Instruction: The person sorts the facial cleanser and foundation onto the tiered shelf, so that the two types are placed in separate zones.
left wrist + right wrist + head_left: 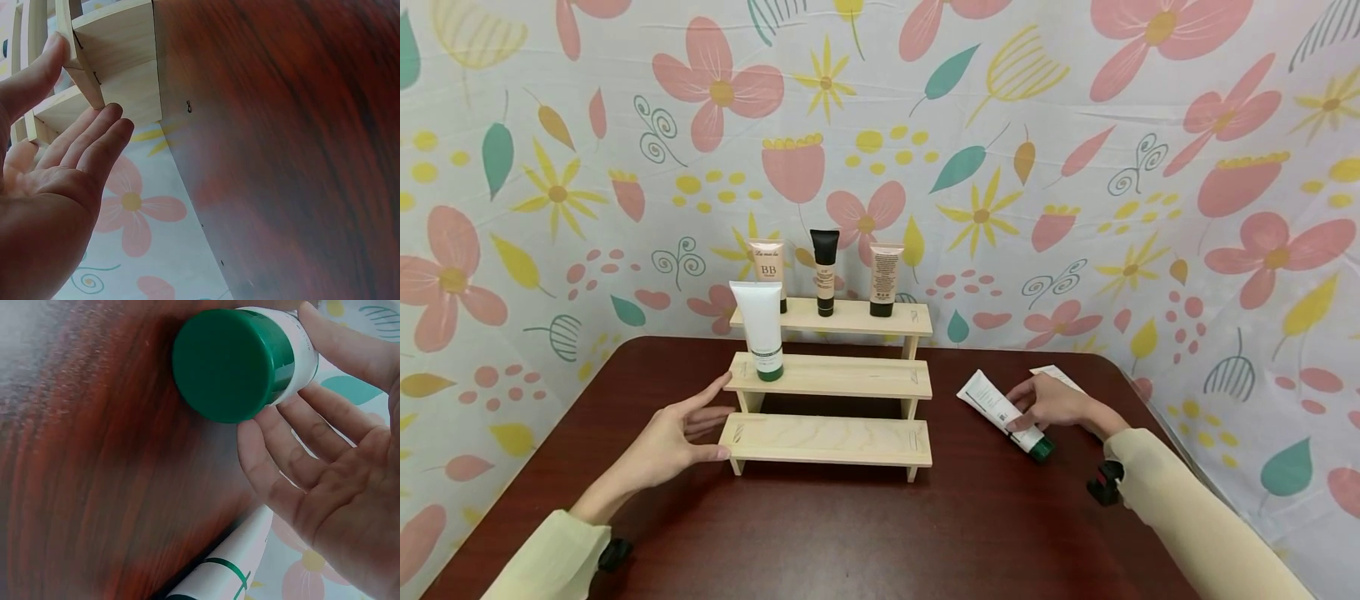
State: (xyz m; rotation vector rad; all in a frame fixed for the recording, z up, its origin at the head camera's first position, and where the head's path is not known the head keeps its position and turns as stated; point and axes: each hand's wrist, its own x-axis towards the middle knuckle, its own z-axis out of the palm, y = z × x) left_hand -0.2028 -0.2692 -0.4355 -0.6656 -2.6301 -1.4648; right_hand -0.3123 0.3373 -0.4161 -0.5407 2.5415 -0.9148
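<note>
My right hand (1051, 403) pinches a white squeeze tube (992, 402) between thumb and fingers. Its green cap (222, 365) faces the camera in the right wrist view, and the tube lies slanted low over the table. Partly hidden behind that hand is another white tube (1060, 377); its body (234, 562) has a green line. My left hand (664, 442) touches the left end of a three-step wooden display stand (831, 437), fingers extended. In the left wrist view the fingertips (112, 112) meet the stand's side. On the middle step a white tube (760, 325) stands on its green cap.
Along the top step stand a BB cream tube (769, 258), a slim black-and-beige tube (825, 271) and a beige tube with a black cap (883, 279). The dark red-brown table (850, 533) backs onto a flower-patterned cloth (880, 125).
</note>
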